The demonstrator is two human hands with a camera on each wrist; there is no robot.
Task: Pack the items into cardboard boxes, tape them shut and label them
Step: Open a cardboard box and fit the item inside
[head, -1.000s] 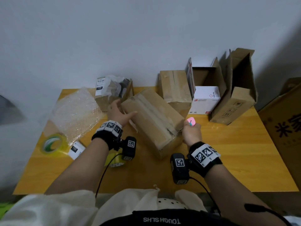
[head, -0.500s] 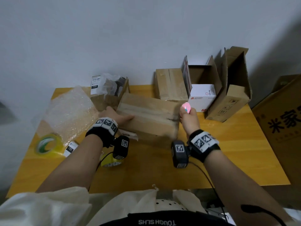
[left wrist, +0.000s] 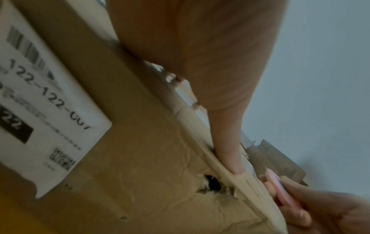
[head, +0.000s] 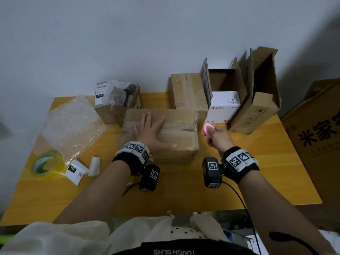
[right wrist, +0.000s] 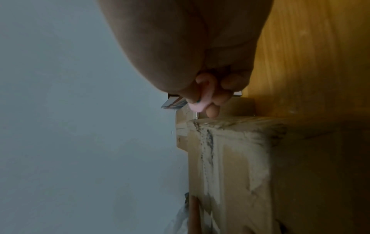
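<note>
Your left hand (head: pixel 153 134) lies flat with fingers spread on top of the taped box (head: pixel 176 126) at 12 o'clock; your right hand (head: pixel 218 138) is curled round a small pink cutter (head: pixel 207 129), just off that box's right end at 1 o'clock. On the box's near side, the left wrist view shows one label (left wrist: pixel 40 101) reading 122. You have five cardboard boxes on the counter (head: pixel 239 181): this one, one open with plastic at 11 (head: pixel 110 111), one taped behind (head: pixel 189 91), two open at 1 to 2 o'clock (head: pixel 230 80). At 9 to 10 o'clock: one tape roll (head: pixel 45 163), one loose label (head: pixel 75 171), one bubble wrap sheet (head: pixel 71 122). Bare counter lies near you.
</note>
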